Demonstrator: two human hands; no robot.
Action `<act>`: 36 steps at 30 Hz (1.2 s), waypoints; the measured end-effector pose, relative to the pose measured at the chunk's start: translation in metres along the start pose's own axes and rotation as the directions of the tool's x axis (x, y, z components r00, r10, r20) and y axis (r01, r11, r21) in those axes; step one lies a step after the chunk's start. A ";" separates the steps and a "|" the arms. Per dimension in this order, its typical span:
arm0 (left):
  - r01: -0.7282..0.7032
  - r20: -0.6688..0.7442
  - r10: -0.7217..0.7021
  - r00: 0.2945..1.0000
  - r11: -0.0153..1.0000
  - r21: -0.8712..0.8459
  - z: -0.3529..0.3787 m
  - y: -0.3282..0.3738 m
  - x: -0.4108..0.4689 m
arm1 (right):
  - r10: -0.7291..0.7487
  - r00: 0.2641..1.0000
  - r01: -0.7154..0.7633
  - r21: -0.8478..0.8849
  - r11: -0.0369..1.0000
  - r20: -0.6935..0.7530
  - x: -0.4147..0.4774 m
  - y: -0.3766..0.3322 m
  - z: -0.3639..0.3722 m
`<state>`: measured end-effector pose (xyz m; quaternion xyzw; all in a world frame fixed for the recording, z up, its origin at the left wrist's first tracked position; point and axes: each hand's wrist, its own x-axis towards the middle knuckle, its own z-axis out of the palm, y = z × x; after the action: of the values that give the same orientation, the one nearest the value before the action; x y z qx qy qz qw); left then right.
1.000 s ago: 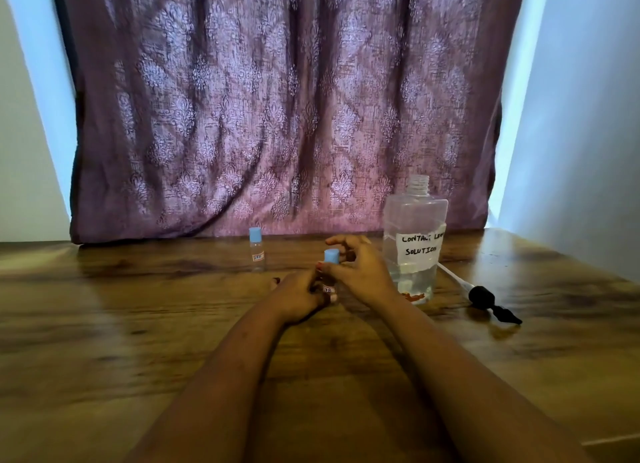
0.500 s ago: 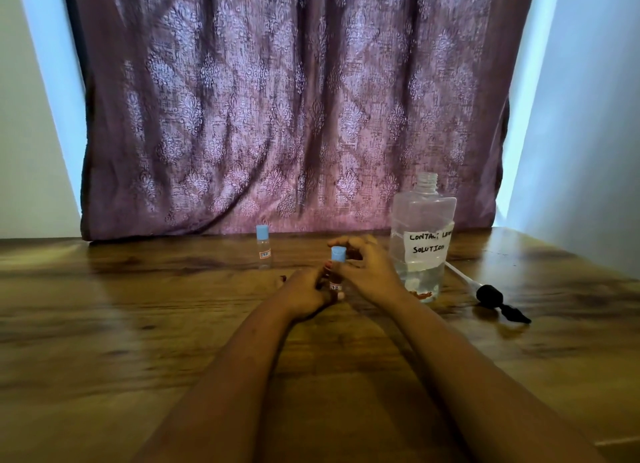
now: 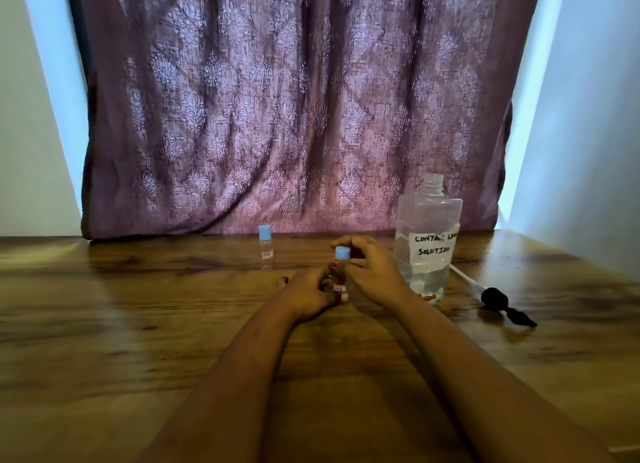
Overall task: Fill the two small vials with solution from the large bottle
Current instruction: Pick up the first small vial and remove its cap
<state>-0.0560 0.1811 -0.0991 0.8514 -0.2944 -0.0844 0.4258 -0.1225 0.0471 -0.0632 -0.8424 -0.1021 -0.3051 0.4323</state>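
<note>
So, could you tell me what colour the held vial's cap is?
The cap is light blue; head view shows it.

Large bottle (image 3: 427,240) is standing on table (image 3: 138,324). Near vial (image 3: 341,272) is standing just left of it; far vial (image 3: 266,247) farther left, behind. Dropper (image 3: 498,301) is lying just right. Curtain (image 3: 294,116) is hanging behind.

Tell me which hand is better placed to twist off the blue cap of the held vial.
The right hand: its fingers curl round the blue cap, while the left hand grips the vial lower down.
</note>
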 end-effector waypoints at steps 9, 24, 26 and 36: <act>0.048 0.000 -0.048 0.999 0.999 -0.020 -0.006 0.000 -0.003 | 0.030 0.966 0.027 0.217 0.976 -0.256 0.001 -0.011 -0.008; 0.036 -0.041 -0.041 0.998 0.992 -0.118 -0.011 -0.003 -0.008 | 0.340 0.939 -0.336 -0.342 0.878 -0.051 -0.009 0.023 0.015; 0.020 -0.053 -0.027 0.998 0.991 -0.133 -0.010 -0.004 -0.007 | 0.344 0.938 -0.333 -0.380 0.863 -0.042 -0.008 0.025 0.017; -0.005 -0.099 -0.035 0.994 0.925 -0.381 -0.007 0.014 -0.015 | -0.149 0.921 0.052 -0.264 0.963 -0.360 -0.011 -0.035 -0.029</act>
<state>-0.0715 0.1878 -0.0859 0.7582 -0.2434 -0.0985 0.5969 -0.1588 0.0463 -0.0335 -0.8092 -0.0214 -0.4936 0.3181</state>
